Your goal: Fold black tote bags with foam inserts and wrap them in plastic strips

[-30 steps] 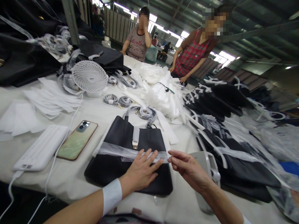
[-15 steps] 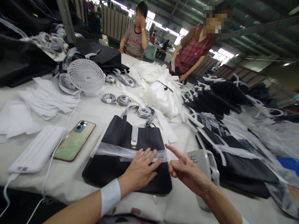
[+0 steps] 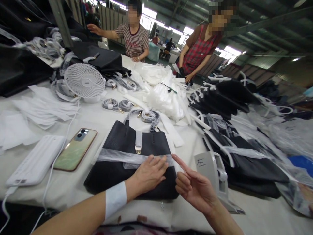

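A black pebbled-leather tote bag (image 3: pixel 129 143) lies flat on the white-covered table, with a strip of clear plastic film (image 3: pixel 129 159) across its middle. A white-wrapped strap with a gold buckle (image 3: pixel 138 140) runs down its front. My left hand (image 3: pixel 149 173) rests palm down on the bag, its fingertips on the film, with a white band on the wrist. My right hand (image 3: pixel 193 187) hovers just right of the bag, touching nothing, with the index finger extended towards the film's end.
Nearby lie a smartphone (image 3: pixel 75 149), a white power bank (image 3: pixel 35 161), a white desk fan (image 3: pixel 84 81) and coiled straps (image 3: pixel 114 104). White foam sheets (image 3: pixel 166 98) are heaped beyond the bag. Black bags (image 3: pixel 246 173) are piled right, beside a grey stand (image 3: pixel 210 169). Two co-workers stand opposite.
My right index finger has lifted from the film's end and now points up and left. The co-worker in the striped shirt has stretched one arm out to the left, and the whole view has shifted slightly.
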`<state>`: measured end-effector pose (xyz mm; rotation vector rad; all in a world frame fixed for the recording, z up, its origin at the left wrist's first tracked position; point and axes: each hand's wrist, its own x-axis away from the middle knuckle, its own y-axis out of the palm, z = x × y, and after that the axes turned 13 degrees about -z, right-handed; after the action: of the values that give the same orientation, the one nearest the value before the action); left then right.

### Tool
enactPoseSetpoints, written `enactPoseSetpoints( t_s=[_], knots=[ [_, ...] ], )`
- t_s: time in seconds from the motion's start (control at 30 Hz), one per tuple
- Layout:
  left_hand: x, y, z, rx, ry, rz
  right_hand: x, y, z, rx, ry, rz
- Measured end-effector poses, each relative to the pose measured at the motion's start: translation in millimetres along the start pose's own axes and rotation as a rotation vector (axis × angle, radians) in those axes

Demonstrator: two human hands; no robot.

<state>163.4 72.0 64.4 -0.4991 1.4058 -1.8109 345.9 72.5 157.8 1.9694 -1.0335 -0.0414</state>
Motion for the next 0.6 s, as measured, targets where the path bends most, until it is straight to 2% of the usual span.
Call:
enactPoseSetpoints(
  t_s=[0.17, 0.23, 0.37, 0.6],
  knots=[
    [-11, -6.2, -4, 0.525, -0.038, 0.027, 7, -9, 13, -0.028, -0.002, 0.057],
    [-14, -6.0, -4, 0.634, -0.066, 0.037, 8, -14, 21, -0.029, 0.014, 0.063],
    [-16, -0.7, -5, 0.679, -0.104, 0.063, 5, -22, 32, -0.072, 0.037, 0.031],
    [-16, 8.2, -10, 0.660, -0.032, 0.074, 3, -29, 36, -0.289, 0.007, 0.040]
  ],
)
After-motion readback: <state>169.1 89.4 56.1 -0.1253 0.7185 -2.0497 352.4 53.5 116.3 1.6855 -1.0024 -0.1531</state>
